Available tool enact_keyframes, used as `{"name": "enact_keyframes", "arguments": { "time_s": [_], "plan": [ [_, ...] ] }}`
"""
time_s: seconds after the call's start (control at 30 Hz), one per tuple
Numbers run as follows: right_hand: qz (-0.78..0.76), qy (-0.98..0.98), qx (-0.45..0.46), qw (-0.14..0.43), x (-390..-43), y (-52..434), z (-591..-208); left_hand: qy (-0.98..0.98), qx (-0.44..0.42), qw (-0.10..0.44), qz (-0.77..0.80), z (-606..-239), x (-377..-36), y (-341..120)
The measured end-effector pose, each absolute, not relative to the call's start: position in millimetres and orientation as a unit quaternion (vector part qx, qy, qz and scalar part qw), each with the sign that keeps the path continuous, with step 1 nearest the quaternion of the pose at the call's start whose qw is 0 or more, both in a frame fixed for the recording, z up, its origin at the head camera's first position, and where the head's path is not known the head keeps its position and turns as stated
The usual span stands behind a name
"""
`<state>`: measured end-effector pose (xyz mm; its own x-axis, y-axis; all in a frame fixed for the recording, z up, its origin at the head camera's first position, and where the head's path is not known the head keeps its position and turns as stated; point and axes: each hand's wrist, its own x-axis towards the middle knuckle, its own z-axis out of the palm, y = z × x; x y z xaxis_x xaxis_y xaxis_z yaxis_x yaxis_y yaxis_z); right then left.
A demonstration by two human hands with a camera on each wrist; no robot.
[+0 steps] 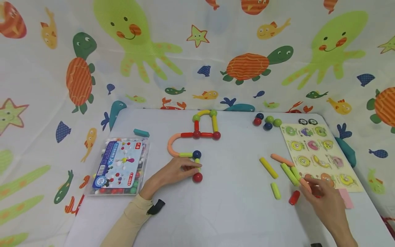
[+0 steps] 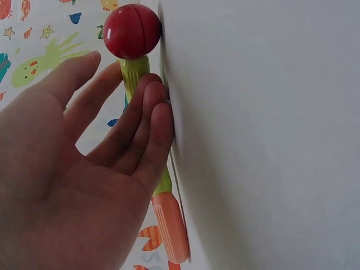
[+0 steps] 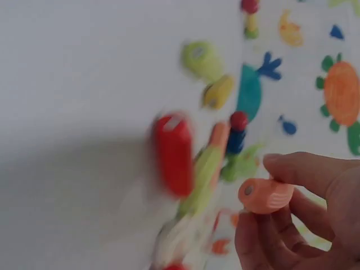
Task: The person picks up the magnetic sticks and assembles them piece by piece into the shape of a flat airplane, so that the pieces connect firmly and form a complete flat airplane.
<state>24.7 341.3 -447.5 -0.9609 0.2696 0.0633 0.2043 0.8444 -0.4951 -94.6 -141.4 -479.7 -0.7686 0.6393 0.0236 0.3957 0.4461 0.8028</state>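
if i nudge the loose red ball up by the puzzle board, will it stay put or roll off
The red ball looks smooth and round on a flat table, so a nudge would probably set it rolling. It touches a blue ball in a cluster; if these are magnetic, it may cling or drag neighbours. It looks small and rigid, likely light.

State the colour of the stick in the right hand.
Orange stick, clearest in the right wrist view.
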Motion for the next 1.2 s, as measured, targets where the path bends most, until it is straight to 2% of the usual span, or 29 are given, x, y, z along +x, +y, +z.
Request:
{"name": "enact_keyframes", "arguments": {
  "time_s": [0.2,0.3,0.4,0.57,0.73,1.0,1.1,1.2],
  "plan": [
    [0.345,-0.935,-0.039,0.075,-11,291,-439,0.839,0.312,0.143,0.422,-478,-93,-141],
    [0.394,-0.917,0.023,0.054,-29,262,-442,0.839,0.309,0.146,0.424,-478,-91,-141],
    [0.454,-0.889,0.061,-0.005,-46,233,-446,0.838,0.312,0.143,0.424,-479,-91,-142],
    [0.536,-0.834,0.056,-0.119,-66,191,-453,0.839,0.316,0.139,0.422,-480,-92,-142],
    [0.555,-0.809,0.072,-0.177,-71,164,-459,0.840,0.317,0.142,0.418,-480,-93,-142],
    [0.557,-0.791,0.157,-0.197,-63,152,-474,0.839,0.324,0.138,0.415,-478,-95,-140],
    [0.535,-0.804,0.194,-0.175,-58,150,-478,0.839,0.322,0.140,0.416,-478,-95,-141],
    [0.497,-0.826,0.232,-0.129,-53,147,-481,0.837,0.323,0.143,0.417,-479,-94,-141]
  ]
}}
